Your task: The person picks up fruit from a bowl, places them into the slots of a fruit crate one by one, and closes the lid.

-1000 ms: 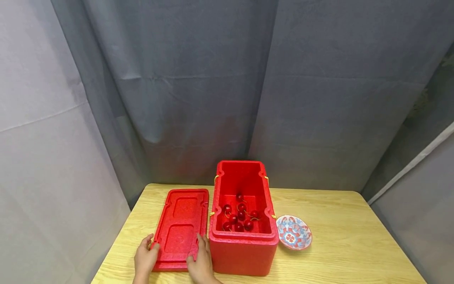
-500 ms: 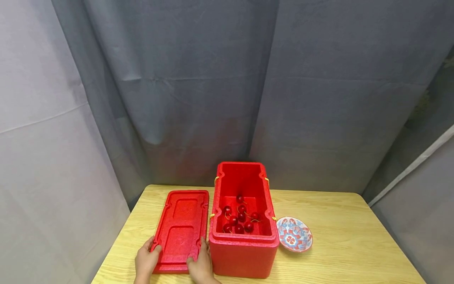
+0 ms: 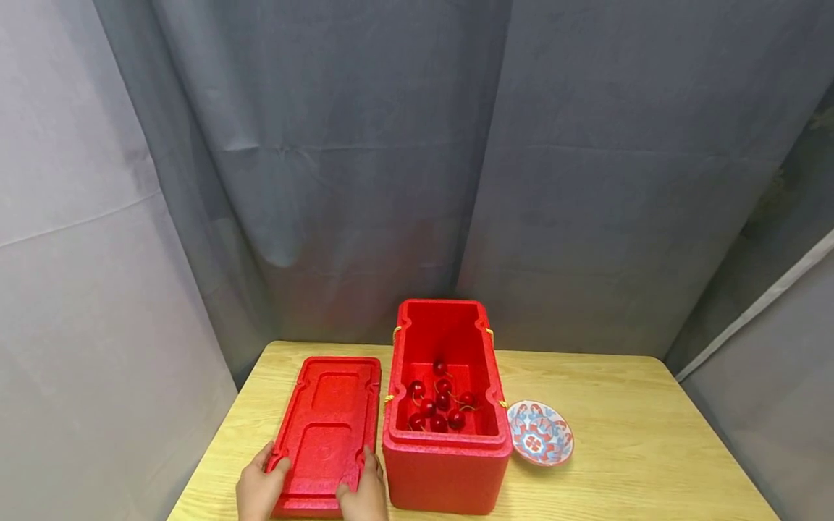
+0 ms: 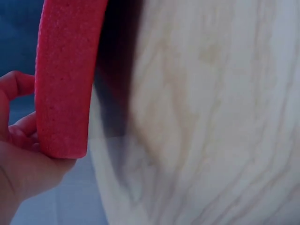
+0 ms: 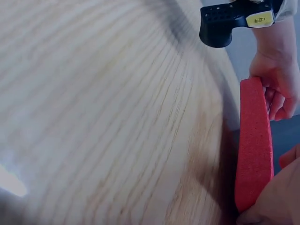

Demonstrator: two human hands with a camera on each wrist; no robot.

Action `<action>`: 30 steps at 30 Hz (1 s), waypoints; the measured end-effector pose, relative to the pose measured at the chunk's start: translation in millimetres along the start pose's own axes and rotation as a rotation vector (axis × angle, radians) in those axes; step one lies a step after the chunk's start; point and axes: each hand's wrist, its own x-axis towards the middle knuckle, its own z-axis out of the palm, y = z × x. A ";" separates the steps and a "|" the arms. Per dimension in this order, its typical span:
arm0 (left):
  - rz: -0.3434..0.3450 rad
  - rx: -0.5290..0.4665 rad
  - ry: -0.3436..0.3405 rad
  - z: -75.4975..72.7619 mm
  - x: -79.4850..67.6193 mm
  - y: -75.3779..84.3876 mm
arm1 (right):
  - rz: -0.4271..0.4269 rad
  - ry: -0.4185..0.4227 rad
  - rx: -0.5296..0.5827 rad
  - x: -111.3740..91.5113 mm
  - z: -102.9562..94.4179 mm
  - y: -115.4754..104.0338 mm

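Note:
A red foam box lid [image 3: 329, 449], recessed side up, is left of the open red foam box [image 3: 449, 477]. My left hand [image 3: 259, 486] grips its left edge near the front. The right hand [image 3: 365, 492] holds the opposite edge, thumb on top. In the left wrist view, the lid's rim [image 4: 65, 93] stands apart from the wooden surface, with the left hand's fingers [image 4: 23, 126] curled at it. The right wrist view shows the lid [image 5: 254, 145] between both hands, the right hand [image 5: 276, 197] partly cut off. Several cherries [image 3: 457, 419] with stems lie inside the box.
A patterned red, blue and white bowl [image 3: 541, 434] sits just right of the box on the wooden table [image 3: 638, 434]. Yellow cord [image 3: 389, 399] shows at the box's sides. Grey curtains [image 3: 365, 181] hang behind. A black wrist camera [image 5: 218, 28] is on the left wrist.
The lid has come slightly nearer to me and to the left, with both hands on it. My fingers have closed on its edges. Box, cherries and bowl stay in place.

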 end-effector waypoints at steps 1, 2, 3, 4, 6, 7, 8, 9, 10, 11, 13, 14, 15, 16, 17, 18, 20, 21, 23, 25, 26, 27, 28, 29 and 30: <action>-0.006 -0.004 -0.001 -2.7 -2.0 2.6 | -0.001 -0.002 0.011 -1.2 -1.2 -1.5; -0.014 -0.007 -0.006 -5.5 -4.0 5.0 | -0.003 -0.004 0.021 -2.6 -2.6 -3.0; -0.017 -0.006 -0.007 -8.5 -6.0 7.3 | -0.005 -0.010 0.028 -3.8 -3.9 -4.6; -0.020 -0.007 -0.005 -11.3 -8.0 9.3 | -0.012 -0.019 0.032 -5.0 -5.3 -6.1; -0.028 -0.008 -0.004 -17.3 -11.8 13.2 | -0.030 -0.035 0.043 -7.6 -8.1 -9.8; -0.033 -0.008 -0.002 -20.1 -13.8 15.1 | -0.041 -0.044 0.050 -8.7 -9.6 -11.8; -0.031 -0.006 -0.001 -23.0 -15.5 17.0 | -0.053 -0.050 0.054 -10.0 -11.4 -14.2; -0.029 -0.007 0.003 -25.5 -17.1 18.9 | -0.067 -0.058 0.056 -10.9 -13.1 -16.5; -0.029 -0.008 0.005 -27.9 -18.7 20.9 | -0.078 -0.061 0.058 -12.0 -14.9 -19.2; -0.030 -0.010 0.007 -30.6 -20.5 23.0 | -0.090 -0.064 0.057 -13.3 -16.6 -21.8; -0.032 -0.013 0.013 -35.9 -23.7 27.3 | -0.119 -0.063 0.058 -15.6 -19.9 -27.0; -0.038 -0.016 0.016 -38.9 -25.3 29.8 | -0.131 -0.064 0.059 -16.7 -21.7 -29.9; -0.046 -0.021 0.019 -41.7 -26.8 32.3 | -0.143 -0.066 0.062 -17.7 -23.3 -32.5; -0.056 -0.027 0.020 -45.4 -28.5 35.2 | -0.151 -0.070 0.066 -18.8 -24.7 -35.2; -0.066 -0.035 0.024 -49.0 -30.1 38.3 | -0.155 -0.076 0.073 -19.7 -26.3 -38.1; -0.078 -0.041 0.023 -52.6 -31.3 41.2 | -0.162 -0.081 0.084 -20.2 -28.1 -40.9; -0.099 -0.052 0.026 -59.1 -33.9 46.9 | -0.163 -0.092 0.099 -21.1 -32.1 -46.4; -0.101 -0.053 0.029 -62.4 -35.4 49.7 | -0.164 -0.097 0.106 -21.7 -34.3 -49.0; -0.107 -0.054 0.037 -68.1 -38.5 55.4 | -0.167 -0.108 0.129 -23.1 -38.7 -54.1; -0.105 -0.051 0.043 -72.2 -41.4 60.4 | -0.162 -0.116 0.143 -24.8 -42.6 -59.2; -0.099 -0.051 0.050 -73.7 -43.2 62.6 | -0.159 -0.124 0.153 -25.9 -44.4 -61.6; -0.094 -0.050 0.056 -75.0 -45.0 65.0 | -0.160 -0.128 0.152 -26.9 -46.0 -64.0; -0.092 -0.050 0.059 -76.3 -46.7 67.4 | -0.162 -0.130 0.154 -27.6 -47.5 -66.5; -0.088 -0.049 0.061 -77.5 -48.4 70.1 | -0.152 -0.137 0.155 -28.1 -49.1 -69.4; -0.082 -0.047 0.067 -78.8 -50.3 72.7 | -0.152 -0.138 0.151 -28.7 -50.7 -72.0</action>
